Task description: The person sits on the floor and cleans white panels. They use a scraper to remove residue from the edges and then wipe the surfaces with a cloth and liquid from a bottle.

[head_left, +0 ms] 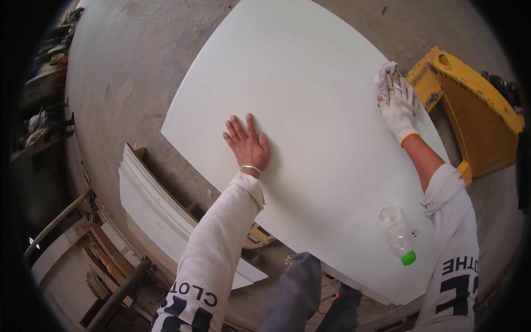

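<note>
A large smooth white panel (pixel 310 83) lies flat in front of me. My left hand (pixel 249 145), bare and with a bangle at the wrist, rests on it with the fingers spread. In a white knitted glove with a yellow cuff, my right hand (pixel 399 108) presses a pale cloth (pixel 385 77) against the panel's right edge. The cloth bunches out around the gloved fingers. Nearer to me, by my right forearm, a clear plastic bottle (pixel 395 229) with a green cap lies on its side on the panel.
A yellow metal stand (pixel 470 105) stands at the panel's right edge. Left of the panel, another white panel (pixel 160 216) with a ridged edge lies lower down. Wooden strips (pixel 108 252) and a dark pipe (pixel 124 293) are at lower left. Another person (pixel 47 122) is at far left.
</note>
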Tool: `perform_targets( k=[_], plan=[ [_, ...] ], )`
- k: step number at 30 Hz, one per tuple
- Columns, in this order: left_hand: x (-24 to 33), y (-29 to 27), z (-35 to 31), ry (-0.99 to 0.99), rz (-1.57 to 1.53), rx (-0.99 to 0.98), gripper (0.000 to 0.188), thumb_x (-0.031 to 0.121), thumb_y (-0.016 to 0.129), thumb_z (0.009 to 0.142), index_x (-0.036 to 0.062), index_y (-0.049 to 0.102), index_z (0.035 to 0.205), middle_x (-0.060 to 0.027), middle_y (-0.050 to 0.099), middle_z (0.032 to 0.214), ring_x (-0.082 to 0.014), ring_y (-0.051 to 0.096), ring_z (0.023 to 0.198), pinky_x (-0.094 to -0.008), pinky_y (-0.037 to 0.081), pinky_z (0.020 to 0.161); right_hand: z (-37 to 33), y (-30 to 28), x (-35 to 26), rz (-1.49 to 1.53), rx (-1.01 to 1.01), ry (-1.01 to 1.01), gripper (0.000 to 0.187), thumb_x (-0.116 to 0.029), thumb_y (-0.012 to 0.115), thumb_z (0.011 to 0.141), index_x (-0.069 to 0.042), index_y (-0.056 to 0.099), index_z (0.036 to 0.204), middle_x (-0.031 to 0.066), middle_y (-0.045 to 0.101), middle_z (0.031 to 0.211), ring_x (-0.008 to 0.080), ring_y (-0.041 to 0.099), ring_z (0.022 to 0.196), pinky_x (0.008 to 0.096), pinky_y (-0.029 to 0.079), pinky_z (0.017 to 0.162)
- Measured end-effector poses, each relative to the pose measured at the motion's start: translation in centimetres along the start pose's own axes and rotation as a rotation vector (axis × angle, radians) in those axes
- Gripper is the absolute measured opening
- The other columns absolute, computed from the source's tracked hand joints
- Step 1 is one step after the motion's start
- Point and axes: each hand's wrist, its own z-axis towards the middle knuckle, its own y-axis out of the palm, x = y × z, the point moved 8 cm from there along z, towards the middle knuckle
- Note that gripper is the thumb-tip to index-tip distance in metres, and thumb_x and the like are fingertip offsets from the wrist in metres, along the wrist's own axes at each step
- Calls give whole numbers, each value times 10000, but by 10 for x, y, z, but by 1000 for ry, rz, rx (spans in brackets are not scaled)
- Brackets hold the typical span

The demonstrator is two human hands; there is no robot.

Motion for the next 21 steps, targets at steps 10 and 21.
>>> perform_targets(
  k=[10,21],
  plan=[
    [11,-10,9,-5,-180,-125,749,302,520,918,97,298,1603,-326,72,1662,-548,12,1539,-717,29,1201,231,-135,-253,170,257,-84,658,-514,454,1000,-291,339,1609,-6,318,1680,250,285,1534,504,152,1263],
    [16,-8,12,11,-142,-173,732,406,485,962,130,293,1612,-307,127,1670,-512,54,1552,-694,36,1221,36,-137,-561,172,245,-1051,595,-475,361,1035,-273,345,1595,27,387,1629,245,312,1524,517,136,1275]
  ],
)
